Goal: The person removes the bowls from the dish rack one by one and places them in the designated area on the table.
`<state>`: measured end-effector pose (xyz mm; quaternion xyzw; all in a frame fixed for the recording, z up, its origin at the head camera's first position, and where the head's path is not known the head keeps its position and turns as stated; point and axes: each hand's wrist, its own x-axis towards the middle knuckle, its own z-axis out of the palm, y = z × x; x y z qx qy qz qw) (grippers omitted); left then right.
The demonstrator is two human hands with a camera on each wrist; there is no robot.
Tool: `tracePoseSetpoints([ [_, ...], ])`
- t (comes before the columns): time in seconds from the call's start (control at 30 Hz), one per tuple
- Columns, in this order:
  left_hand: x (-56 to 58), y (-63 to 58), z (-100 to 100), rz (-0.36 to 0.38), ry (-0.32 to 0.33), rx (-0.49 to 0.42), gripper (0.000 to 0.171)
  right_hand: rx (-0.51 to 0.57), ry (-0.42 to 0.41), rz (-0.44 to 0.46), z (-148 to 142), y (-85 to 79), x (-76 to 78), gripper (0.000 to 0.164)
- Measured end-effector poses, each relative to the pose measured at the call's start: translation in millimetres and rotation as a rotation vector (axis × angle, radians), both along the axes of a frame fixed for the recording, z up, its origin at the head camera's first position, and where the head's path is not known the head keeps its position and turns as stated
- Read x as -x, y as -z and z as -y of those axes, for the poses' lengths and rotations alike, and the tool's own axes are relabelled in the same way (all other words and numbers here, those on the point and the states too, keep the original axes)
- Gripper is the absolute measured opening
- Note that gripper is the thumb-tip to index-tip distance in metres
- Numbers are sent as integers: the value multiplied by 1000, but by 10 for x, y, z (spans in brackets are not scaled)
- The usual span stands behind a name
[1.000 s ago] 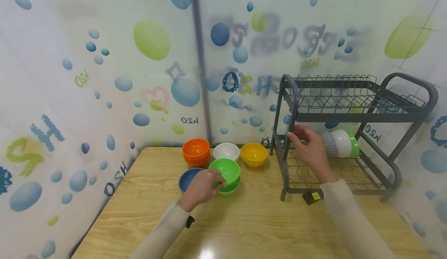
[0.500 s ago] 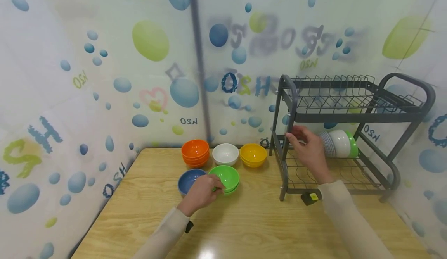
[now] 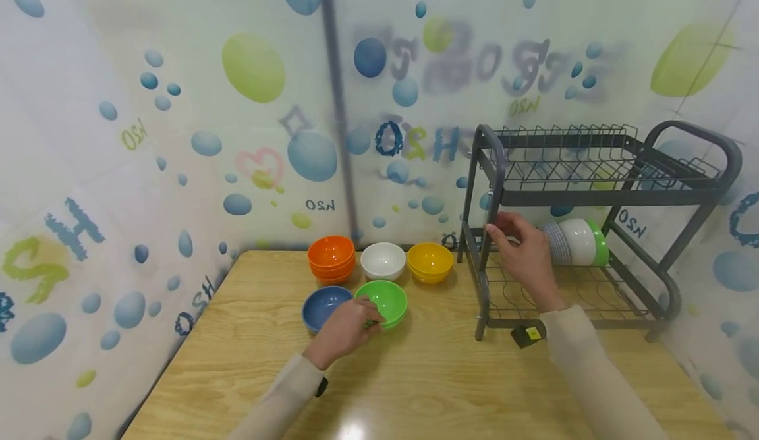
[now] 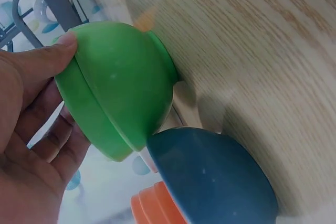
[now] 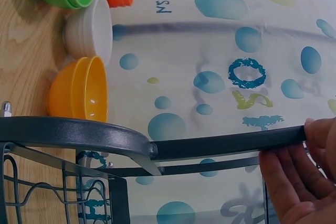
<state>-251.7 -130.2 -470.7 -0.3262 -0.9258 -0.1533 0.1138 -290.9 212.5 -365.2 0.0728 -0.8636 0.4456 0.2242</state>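
Two nested green bowls point(image 3: 387, 300) stand on the wooden table, and my left hand point(image 3: 344, 331) pinches their near-left rim. In the left wrist view the thumb lies on the rim of the upper green bowl point(image 4: 97, 114), with the other fingers behind it. A blue bowl point(image 3: 320, 307) sits close by on the left, partly covered by that hand. My right hand point(image 3: 528, 259) holds the left front post of a two-tier grey dish rack point(image 3: 593, 197). In the right wrist view, thumb and fingers of the right hand point(image 5: 302, 174) close around the bar.
Behind the green bowls stand stacked orange bowls point(image 3: 332, 259), a white bowl point(image 3: 383, 263) and stacked yellow bowls point(image 3: 430, 263). White bowls with a green one point(image 3: 584, 242) lie sideways on the rack's lower tier. A patterned curtain wall point(image 3: 267, 130) borders the table.
My left hand has lowered the upper green bowl into the lower one, and the two now sit nested. The right hand stays at the rack post.
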Motion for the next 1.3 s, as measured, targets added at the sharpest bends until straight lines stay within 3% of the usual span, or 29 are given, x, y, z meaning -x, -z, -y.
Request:
tracePoseSetpoints([
  [0.5, 10, -9, 9, -4, 21, -18, 15, 9, 2, 1, 27, -43, -2, 45],
  [0.7, 0, -55, 7, 36, -3, -55, 22, 6, 12, -11, 49, -31, 27, 44],
  [0.87, 2, -96, -15, 25, -14, -76, 28, 4, 14, -15, 60, -13, 45, 44],
  [1.13, 48, -215, -136, 39, -40, -162, 36, 10, -15, 7, 29, -2, 61, 47],
  [1.3, 80, -332, -279, 67, -24, -217, 41, 5, -34, 34, -27, -12, 54, 49],
])
